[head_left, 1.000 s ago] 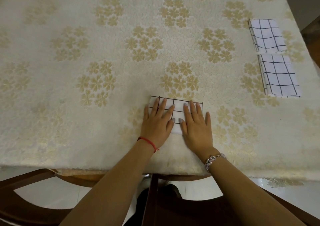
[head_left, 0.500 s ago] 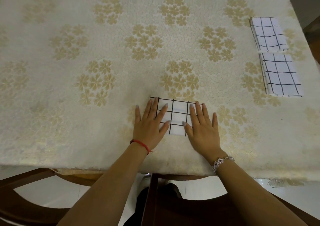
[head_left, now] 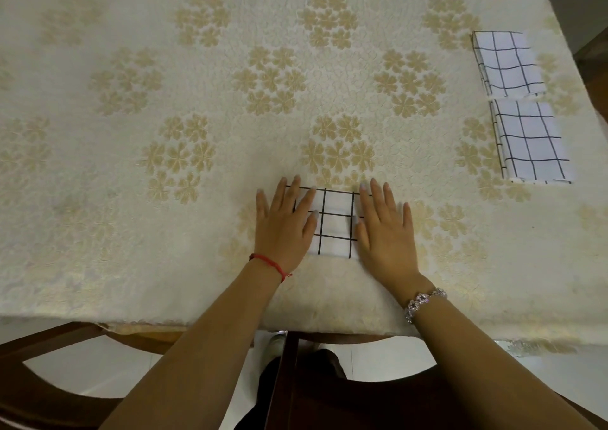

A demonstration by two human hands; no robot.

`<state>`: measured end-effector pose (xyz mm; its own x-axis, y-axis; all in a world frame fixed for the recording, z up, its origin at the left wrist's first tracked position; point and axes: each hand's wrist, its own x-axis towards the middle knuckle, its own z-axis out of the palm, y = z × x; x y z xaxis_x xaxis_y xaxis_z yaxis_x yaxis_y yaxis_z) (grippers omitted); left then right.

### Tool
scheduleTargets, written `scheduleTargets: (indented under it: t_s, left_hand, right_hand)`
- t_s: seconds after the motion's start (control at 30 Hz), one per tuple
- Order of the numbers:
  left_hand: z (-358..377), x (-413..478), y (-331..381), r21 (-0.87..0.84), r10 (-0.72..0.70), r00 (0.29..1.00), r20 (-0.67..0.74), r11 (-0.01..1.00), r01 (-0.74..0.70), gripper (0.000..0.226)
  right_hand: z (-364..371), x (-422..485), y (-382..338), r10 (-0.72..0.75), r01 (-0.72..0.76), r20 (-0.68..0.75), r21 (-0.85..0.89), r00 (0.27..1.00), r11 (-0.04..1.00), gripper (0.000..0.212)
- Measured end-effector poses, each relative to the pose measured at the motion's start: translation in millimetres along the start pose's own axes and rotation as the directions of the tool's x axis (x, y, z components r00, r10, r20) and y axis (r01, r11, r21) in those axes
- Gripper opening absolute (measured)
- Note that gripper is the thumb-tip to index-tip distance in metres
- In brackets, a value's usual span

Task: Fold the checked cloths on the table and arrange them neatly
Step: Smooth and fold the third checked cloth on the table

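A small folded white cloth with black checks (head_left: 334,224) lies flat near the table's front edge. My left hand (head_left: 284,229) presses flat on its left side, fingers straight and spread. My right hand (head_left: 385,229) lies flat on its right side the same way, so only the cloth's middle strip shows between them. At the table's right edge two more folded checked cloths lie one behind the other: the far one (head_left: 506,64) and the near one (head_left: 529,141).
The table wears a cream tablecloth with gold flower clusters (head_left: 164,100). Dark wooden chair frames (head_left: 65,380) stand below the front edge, over a white floor. The table's right edge (head_left: 579,107) runs close to the two folded cloths.
Both hands have slid apart across the folded cloth, the left one to the left and the right one to the right, uncovering its middle.
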<state>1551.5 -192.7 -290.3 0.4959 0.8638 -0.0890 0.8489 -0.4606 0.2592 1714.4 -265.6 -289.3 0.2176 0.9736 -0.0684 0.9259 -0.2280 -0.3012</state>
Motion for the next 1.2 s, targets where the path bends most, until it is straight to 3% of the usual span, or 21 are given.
scheduleTargets:
  t_s: [0.13, 0.47, 0.8, 1.0, 1.1, 1.2]
  left_hand:
    - [12, 1, -2, 0.070, -0.046, 0.995, 0.089, 0.997, 0.040, 0.054]
    - [19, -3, -11, 0.139, -0.080, 0.996, 0.039, 0.987, 0.074, 0.066]
    - [9, -13, -32, 0.042, -0.272, 0.961, -0.041, 0.961, 0.274, 0.072]
    - [-7, -23, -27, -0.347, -0.480, 0.866, -0.139, 0.843, 0.412, 0.041]
    - [-15, -29, -23, -0.450, -0.551, 0.814, -0.184, 0.783, 0.429, 0.040]
    - [-17, -33, -20, -0.419, -0.596, 0.795, -0.117, 0.755, 0.505, 0.033]
  right_hand:
    - [12, 0, 2, 0.013, -0.009, 0.069, -0.055, 0.998, 0.998, 0.065]
    - [19, 0, 12, 0.013, -0.002, 0.084, -0.133, 0.996, 0.991, 0.068]
    - [14, 2, 12, 0.013, 0.001, 0.125, -0.111, 0.992, 0.994, 0.069]
    - [-6, 1, 5, 0.019, -0.027, 0.052, 0.157, 0.998, 0.987, 0.062]
    - [-17, -3, 4, 0.186, -0.145, -0.080, 0.363, 0.979, 0.920, 0.051]
    - [-24, -9, 8, 0.406, -0.329, -0.065, 0.476, 0.912, 0.816, 0.031]
